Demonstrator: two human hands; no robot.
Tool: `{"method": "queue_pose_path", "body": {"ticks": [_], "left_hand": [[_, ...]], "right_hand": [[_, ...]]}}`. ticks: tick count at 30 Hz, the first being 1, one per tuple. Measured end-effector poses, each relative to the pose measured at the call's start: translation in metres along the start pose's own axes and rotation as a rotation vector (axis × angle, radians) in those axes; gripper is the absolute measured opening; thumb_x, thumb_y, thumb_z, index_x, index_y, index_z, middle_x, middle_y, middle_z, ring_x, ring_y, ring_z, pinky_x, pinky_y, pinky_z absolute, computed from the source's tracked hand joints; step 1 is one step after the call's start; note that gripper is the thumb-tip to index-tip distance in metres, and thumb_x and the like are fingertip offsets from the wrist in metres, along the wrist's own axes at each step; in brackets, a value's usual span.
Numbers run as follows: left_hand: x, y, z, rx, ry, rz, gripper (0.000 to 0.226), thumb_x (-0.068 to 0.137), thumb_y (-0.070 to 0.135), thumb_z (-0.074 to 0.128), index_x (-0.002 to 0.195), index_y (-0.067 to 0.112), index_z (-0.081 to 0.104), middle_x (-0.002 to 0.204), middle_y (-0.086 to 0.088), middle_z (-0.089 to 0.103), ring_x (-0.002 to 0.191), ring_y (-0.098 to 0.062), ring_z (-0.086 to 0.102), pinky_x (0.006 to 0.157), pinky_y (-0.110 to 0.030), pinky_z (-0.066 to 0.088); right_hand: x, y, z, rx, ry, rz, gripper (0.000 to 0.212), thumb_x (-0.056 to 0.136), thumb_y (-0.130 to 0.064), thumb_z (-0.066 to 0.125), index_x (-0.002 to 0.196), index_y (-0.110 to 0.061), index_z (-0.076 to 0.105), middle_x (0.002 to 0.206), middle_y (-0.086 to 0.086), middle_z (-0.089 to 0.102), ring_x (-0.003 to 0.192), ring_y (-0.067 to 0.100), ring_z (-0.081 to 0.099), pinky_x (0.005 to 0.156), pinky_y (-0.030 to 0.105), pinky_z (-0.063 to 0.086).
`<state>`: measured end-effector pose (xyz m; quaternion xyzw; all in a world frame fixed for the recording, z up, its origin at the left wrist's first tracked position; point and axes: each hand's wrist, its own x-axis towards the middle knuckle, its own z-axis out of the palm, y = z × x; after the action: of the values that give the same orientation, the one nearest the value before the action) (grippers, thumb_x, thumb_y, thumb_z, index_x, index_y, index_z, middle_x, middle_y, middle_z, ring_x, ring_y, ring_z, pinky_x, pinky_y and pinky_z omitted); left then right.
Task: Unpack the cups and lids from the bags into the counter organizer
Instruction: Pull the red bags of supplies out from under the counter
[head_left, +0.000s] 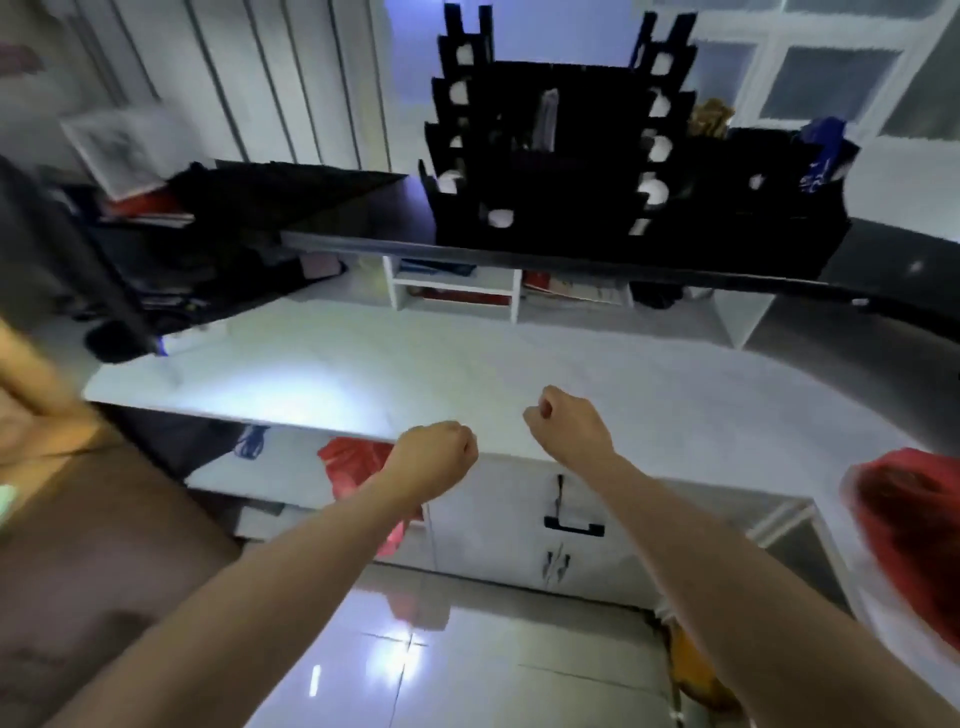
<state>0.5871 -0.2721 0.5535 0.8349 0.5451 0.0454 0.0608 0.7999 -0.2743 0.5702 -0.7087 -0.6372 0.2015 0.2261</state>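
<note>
Both hands empty. Left hand and right hand are each curled into a loose fist, fingers folded into the palm and gripping nothing, held side by side in the air above the near edge of the white counter. Both forearms are stretched forward and roughly level, wrists straight, backs of the hands up. The black counter organizer stands well beyond the knuckles on the raised dark ledge, up and slightly right of the right fist; white round shapes show in its side holes, probably cup or lid edges, though the blur is too heavy to be sure. One red bag lies below and just behind the left fist on the lower shelf, partly hidden by the forearm; a second red bag sits far out to the right of the right fist. No loose cups or lids visible. Judgement: thin plastic bags will be soft, light and slippery, best pinched at the gathered mouth or handles. Cup stacks inside are likely light and crushable, so grasp around the stack, not squeezing a single rim.
</note>
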Motion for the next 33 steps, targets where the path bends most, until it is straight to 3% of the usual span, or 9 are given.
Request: {"method": "queue_pose_path", "body": {"ticks": [3, 5, 8, 12, 15, 17, 25, 29, 33], "left_hand": [[-0.075, -0.076, -0.014, -0.015, -0.009, -0.071, 0.032, 0.102, 0.034, 0.037, 0.078, 0.019, 0.051, 0.085, 0.0, 0.059, 0.071, -0.023, 0.059, 0.061, -0.035, 0.048], [-0.125, -0.122, -0.023, -0.066, 0.0, -0.116, 0.026, 0.102, 0.034, 0.039, 0.083, 0.023, 0.052, 0.093, -0.001, 0.061, 0.072, -0.016, 0.055, 0.059, -0.031, 0.042], [-0.189, -0.18, -0.035, -0.033, 0.051, -0.169, 0.023, 0.1, 0.035, 0.041, 0.097, 0.019, 0.058, 0.1, -0.003, 0.061, 0.083, -0.025, 0.061, 0.062, -0.032, 0.039], [-0.245, -0.241, -0.037, -0.049, 0.113, -0.287, 0.025, 0.101, 0.036, 0.042, 0.108, 0.021, 0.059, 0.105, 0.0, 0.059, 0.088, -0.026, 0.062, 0.073, -0.04, 0.052], [-0.267, -0.279, -0.024, -0.06, 0.131, -0.339, 0.028, 0.1, 0.037, 0.041, 0.116, 0.023, 0.059, 0.109, 0.003, 0.058, 0.09, -0.021, 0.061, 0.076, -0.042, 0.054], [-0.27, -0.302, -0.014, -0.051, 0.112, -0.357, 0.03, 0.1, 0.037, 0.04, 0.12, 0.024, 0.058, 0.112, 0.003, 0.057, 0.094, -0.019, 0.06, 0.077, -0.041, 0.054], [-0.217, -0.387, 0.016, -0.045, 0.039, -0.37, 0.033, 0.1, 0.037, 0.04, 0.125, 0.023, 0.057, 0.118, 0.002, 0.058, 0.103, -0.019, 0.058, 0.084, -0.041, 0.054], [-0.191, -0.419, 0.016, 0.004, -0.025, -0.285, 0.033, 0.099, 0.037, 0.041, 0.123, 0.023, 0.057, 0.113, 0.002, 0.06, 0.098, -0.018, 0.059, 0.081, -0.038, 0.055], [-0.165, -0.45, 0.016, 0.034, -0.048, -0.219, 0.033, 0.098, 0.036, 0.039, 0.121, 0.023, 0.059, 0.112, 0.002, 0.06, 0.096, -0.018, 0.056, 0.08, -0.037, 0.053]], "right_hand": [[-0.03, -0.075, 0.065, -0.012, -0.079, -0.052, 0.027, 0.088, -0.034, 0.046, 0.068, -0.018, 0.037, 0.064, 0.001, 0.047, 0.059, 0.021, 0.041, 0.051, 0.031, 0.028], [-0.049, -0.122, 0.105, -0.024, -0.119, -0.083, 0.029, 0.088, -0.035, 0.047, 0.067, -0.017, 0.039, 0.067, 0.002, 0.051, 0.062, 0.023, 0.046, 0.052, 0.03, 0.029], [-0.07, -0.186, 0.154, -0.045, -0.148, -0.146, 0.03, 0.088, -0.038, 0.046, 0.068, -0.015, 0.047, 0.068, 0.002, 0.057, 0.066, 0.024, 0.052, 0.054, 0.03, 0.034], [-0.086, -0.248, 0.207, -0.057, -0.22, -0.26, 0.028, 0.088, -0.033, 0.045, 0.065, -0.017, 0.046, 0.065, 0.002, 0.056, 0.062, 0.022, 0.052, 0.054, 0.033, 0.039], [-0.087, -0.28, 0.244, -0.079, -0.275, -0.299, 0.025, 0.087, -0.03, 0.042, 0.065, -0.017, 0.042, 0.063, 0.004, 0.05, 0.061, 0.026, 0.047, 0.05, 0.032, 0.028], [-0.082, -0.294, 0.267, -0.1, -0.301, -0.31, 0.024, 0.085, -0.029, 0.041, 0.065, -0.016, 0.038, 0.063, 0.006, 0.047, 0.062, 0.029, 0.046, 0.05, 0.033, 0.023], [-0.022, -0.306, 0.354, -0.166, -0.355, -0.351, 0.023, 0.09, -0.033, 0.043, 0.073, -0.018, 0.039, 0.069, 0.003, 0.05, 0.069, 0.034, 0.05, 0.059, 0.037, 0.033], [-0.001, -0.311, 0.384, -0.188, -0.391, -0.395, 0.027, 0.094, -0.038, 0.039, 0.074, -0.02, 0.038, 0.072, -0.002, 0.048, 0.07, 0.032, 0.052, 0.059, 0.037, 0.036], [0.019, -0.323, 0.401, -0.137, -0.391, -0.309, 0.026, 0.093, -0.036, 0.04, 0.072, -0.021, 0.037, 0.072, -0.002, 0.048, 0.072, 0.032, 0.054, 0.058, 0.038, 0.038]]}}
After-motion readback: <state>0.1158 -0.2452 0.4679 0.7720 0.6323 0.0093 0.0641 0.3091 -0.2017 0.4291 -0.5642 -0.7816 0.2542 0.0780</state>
